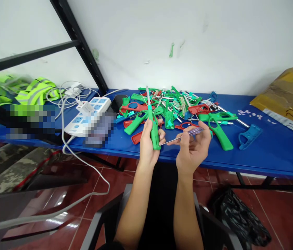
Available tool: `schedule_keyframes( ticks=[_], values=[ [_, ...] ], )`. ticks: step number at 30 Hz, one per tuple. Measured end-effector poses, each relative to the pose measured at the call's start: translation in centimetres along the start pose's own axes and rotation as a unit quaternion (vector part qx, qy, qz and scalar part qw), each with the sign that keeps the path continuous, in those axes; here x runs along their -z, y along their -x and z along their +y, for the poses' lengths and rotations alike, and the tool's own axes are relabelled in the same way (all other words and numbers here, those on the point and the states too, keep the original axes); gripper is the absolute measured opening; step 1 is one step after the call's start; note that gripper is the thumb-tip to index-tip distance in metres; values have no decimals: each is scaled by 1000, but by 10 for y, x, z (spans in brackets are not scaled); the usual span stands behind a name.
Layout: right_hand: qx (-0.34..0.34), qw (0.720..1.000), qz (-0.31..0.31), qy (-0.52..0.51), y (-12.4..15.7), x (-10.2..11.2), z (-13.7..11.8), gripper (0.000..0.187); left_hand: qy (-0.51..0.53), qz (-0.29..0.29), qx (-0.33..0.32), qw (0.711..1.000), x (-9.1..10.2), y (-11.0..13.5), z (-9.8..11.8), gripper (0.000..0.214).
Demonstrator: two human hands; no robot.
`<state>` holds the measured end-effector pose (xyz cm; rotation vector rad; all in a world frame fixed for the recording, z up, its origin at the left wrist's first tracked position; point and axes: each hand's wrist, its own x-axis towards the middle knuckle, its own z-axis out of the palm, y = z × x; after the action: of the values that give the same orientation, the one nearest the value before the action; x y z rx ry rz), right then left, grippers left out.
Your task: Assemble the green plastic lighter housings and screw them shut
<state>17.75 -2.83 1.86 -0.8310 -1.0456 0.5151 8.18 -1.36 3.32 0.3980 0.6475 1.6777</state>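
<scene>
My left hand (148, 141) is closed round a green plastic handle (154, 131) with a thin metal tube sticking up from it. My right hand (193, 146) pinches a slim screwdriver (185, 134) with a clear handle, its metal tip pointing left at the base of the green handle. Both hands hover at the front edge of a blue table (266, 152). Just behind them lies a pile of green, red and blue plastic handles and metal tubes (172, 106).
A white power strip (89, 113) with cables lies at the table's left, beside a dark phone (117, 101). Hi-vis vests (24, 91) sit far left. A cardboard box (289, 97) stands at right. A loose blue handle (249, 136) lies right of the pile. A black bag (240, 218) is on the floor.
</scene>
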Motion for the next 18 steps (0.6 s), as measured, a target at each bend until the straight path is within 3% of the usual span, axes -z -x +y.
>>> schedule_keyframes(
  ticks=[18],
  values=[
    [9,1000,-11,-6,0,2,0,31,8,-5,12,1000,1,0,1,40]
  ],
)
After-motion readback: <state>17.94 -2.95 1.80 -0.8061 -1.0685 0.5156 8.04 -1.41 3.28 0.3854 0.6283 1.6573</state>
